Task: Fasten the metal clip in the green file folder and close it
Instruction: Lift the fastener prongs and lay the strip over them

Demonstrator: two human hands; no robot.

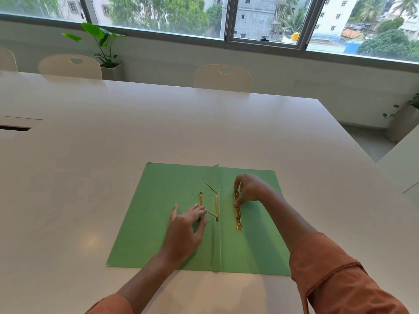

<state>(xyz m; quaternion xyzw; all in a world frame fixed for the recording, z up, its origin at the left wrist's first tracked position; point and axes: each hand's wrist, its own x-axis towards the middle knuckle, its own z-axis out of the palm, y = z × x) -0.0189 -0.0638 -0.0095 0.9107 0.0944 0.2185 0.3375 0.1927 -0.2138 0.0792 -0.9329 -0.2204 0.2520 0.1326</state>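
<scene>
The green file folder (158, 200) lies open and flat on the white table, spine running away from me. At the spine sits a gold clip base (217, 205) with two thin prongs sticking up and leaning left. A gold strip (200, 199) lies on the left flap, its near end under my left hand (186, 232), whose fingers are spread and rest by the lower prong. A longer gold clip bar (238, 219) lies on the right flap. My right hand (248, 189) pinches the bar's far half between thumb and fingers.
The white table (204, 123) stretches far ahead, with a cable slot (14, 128) at the left. Three white chairs (223, 78) stand along the far edge. A potted plant (106, 53) and windows are behind them. Another table corner (405, 164) is at right.
</scene>
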